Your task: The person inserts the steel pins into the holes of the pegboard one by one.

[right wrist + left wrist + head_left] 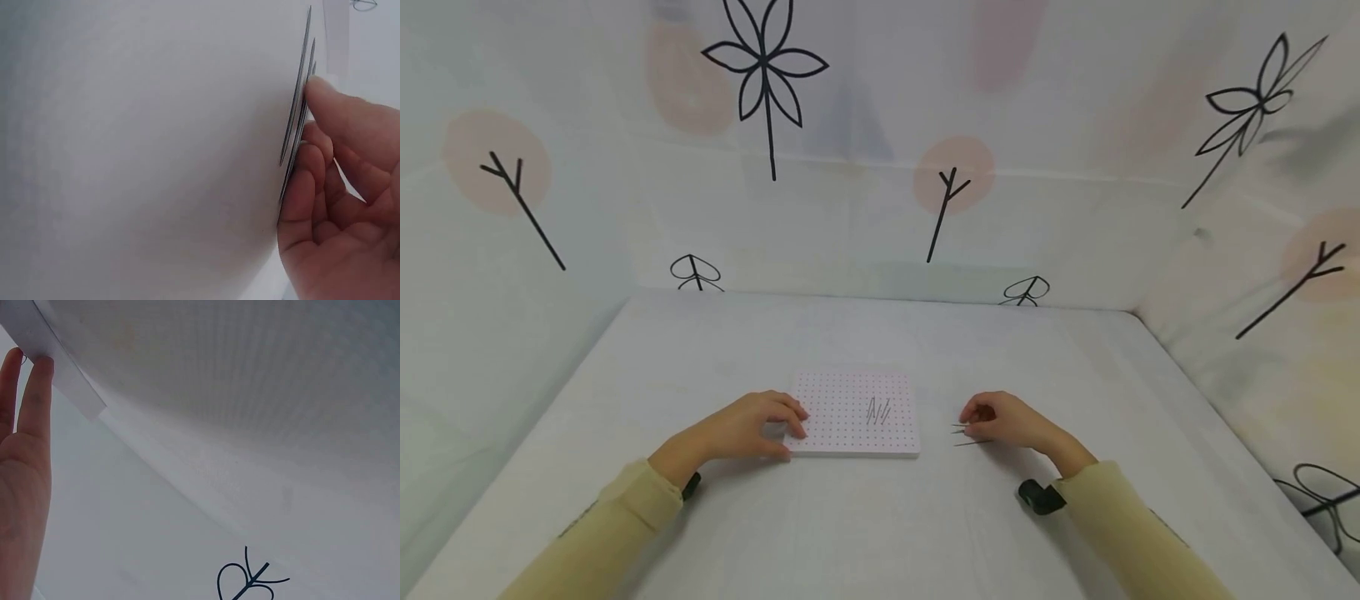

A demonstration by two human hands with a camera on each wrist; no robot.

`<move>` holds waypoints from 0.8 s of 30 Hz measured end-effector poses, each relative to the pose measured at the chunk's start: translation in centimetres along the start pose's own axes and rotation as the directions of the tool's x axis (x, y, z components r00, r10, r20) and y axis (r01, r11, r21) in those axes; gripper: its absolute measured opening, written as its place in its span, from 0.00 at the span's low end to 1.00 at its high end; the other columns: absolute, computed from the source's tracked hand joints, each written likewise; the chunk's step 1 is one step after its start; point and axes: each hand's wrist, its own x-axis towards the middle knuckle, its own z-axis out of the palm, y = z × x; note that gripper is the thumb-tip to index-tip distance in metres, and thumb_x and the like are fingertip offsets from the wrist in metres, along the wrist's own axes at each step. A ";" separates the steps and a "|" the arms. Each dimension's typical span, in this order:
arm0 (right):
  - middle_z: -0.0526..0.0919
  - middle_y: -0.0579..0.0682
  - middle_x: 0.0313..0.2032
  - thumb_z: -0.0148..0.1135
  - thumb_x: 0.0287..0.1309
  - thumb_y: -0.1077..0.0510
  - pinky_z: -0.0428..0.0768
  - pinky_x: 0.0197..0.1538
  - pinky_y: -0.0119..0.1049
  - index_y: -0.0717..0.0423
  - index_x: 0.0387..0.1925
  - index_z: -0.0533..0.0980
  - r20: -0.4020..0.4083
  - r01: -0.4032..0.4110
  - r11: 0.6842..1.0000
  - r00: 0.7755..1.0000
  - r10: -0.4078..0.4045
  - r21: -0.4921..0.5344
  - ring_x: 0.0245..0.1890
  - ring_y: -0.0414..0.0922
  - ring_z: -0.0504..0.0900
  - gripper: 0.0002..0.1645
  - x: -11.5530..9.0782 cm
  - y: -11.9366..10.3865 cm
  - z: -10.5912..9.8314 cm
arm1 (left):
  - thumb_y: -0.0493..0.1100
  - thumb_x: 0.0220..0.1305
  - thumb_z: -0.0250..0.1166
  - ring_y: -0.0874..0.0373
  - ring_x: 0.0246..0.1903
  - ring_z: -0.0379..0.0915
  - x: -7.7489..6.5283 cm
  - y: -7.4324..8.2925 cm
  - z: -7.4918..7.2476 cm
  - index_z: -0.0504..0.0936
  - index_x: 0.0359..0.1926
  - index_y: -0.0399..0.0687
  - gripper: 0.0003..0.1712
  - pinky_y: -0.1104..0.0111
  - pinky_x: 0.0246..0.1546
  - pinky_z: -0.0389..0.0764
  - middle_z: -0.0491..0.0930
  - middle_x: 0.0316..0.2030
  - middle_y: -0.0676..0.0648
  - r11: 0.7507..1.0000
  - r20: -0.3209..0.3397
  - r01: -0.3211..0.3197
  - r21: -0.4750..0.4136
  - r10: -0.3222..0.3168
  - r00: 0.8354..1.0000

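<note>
A white pegboard (827, 392) with a grid of small holes lies on the table. Several thin metal pins (884, 412) stand tilted in its right half. My left hand (747, 425) rests at its left edge, fingertips over the top and thumb at the near corner. In the left wrist view, fingers (39, 394) touch the board's side (75, 387). To the right of the board, my right hand (1011, 418) is down at a few loose metal pins (972, 443) with pointed ends. In the right wrist view the thumb tip meets these pins (295, 115), other fingers curled beside them; I cannot tell whether one is pinched.
The white-covered table (880, 533) reaches back to a patterned cloth (850, 217) with printed flowers and twigs. Similar cloth hangs along both sides. A small dark device (1041, 497) sits under the right wrist.
</note>
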 end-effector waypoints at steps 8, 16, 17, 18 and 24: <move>0.78 0.45 0.29 0.63 0.54 0.64 0.73 0.36 0.34 0.60 0.32 0.79 0.013 -0.005 1.000 1.000 0.005 -0.027 0.31 0.42 0.71 0.03 0.4 -0.3 0.1 | 0.39 0.48 0.73 0.52 0.53 0.69 0.0 0.0 0.0 0.84 0.36 0.54 0.12 0.55 0.55 0.68 0.76 0.48 0.52 1.000 -0.001 -0.008 0.006 0.008 1.000; 0.76 0.45 0.30 0.62 0.56 0.64 0.72 0.37 0.35 0.61 0.31 0.76 0.020 -0.014 0.998 1.000 0.016 -0.055 0.32 0.42 0.70 0.03 0.5 -0.5 0.3 | 0.39 0.48 0.73 0.52 0.53 0.68 -0.1 -0.2 0.1 0.83 0.36 0.55 0.12 0.54 0.56 0.68 0.76 0.49 0.52 1.000 -0.009 -0.010 0.011 0.010 1.000; 0.76 0.45 0.30 0.61 0.57 0.64 0.71 0.37 0.34 0.60 0.31 0.76 0.021 -0.016 0.998 1.000 0.018 -0.057 0.32 0.42 0.70 0.02 0.5 -0.5 0.3 | 0.39 0.48 0.73 0.52 0.54 0.68 -0.1 -0.2 0.1 0.83 0.36 0.55 0.12 0.54 0.56 0.68 0.76 0.49 0.52 1.000 -0.009 -0.008 0.010 0.009 1.000; 0.75 0.46 0.30 0.61 0.57 0.64 0.71 0.36 0.34 0.60 0.32 0.76 0.024 -0.016 0.998 1.000 0.017 -0.058 0.32 0.42 0.70 0.02 0.5 -0.5 0.4 | 0.39 0.48 0.73 0.52 0.54 0.68 -0.1 -0.2 0.1 0.84 0.36 0.55 0.12 0.54 0.56 0.68 0.76 0.49 0.52 1.000 -0.010 -0.007 0.009 0.007 1.000; 0.74 0.45 0.30 0.58 0.60 0.63 0.71 0.36 0.34 0.60 0.32 0.75 0.018 -0.004 0.998 1.000 0.005 -0.066 0.32 0.42 0.69 0.03 0.4 -0.3 0.3 | 0.39 0.48 0.73 0.52 0.54 0.68 -0.1 0.0 0.1 0.83 0.36 0.54 0.12 0.55 0.56 0.68 0.76 0.49 0.52 1.000 -0.012 -0.019 0.009 0.019 1.000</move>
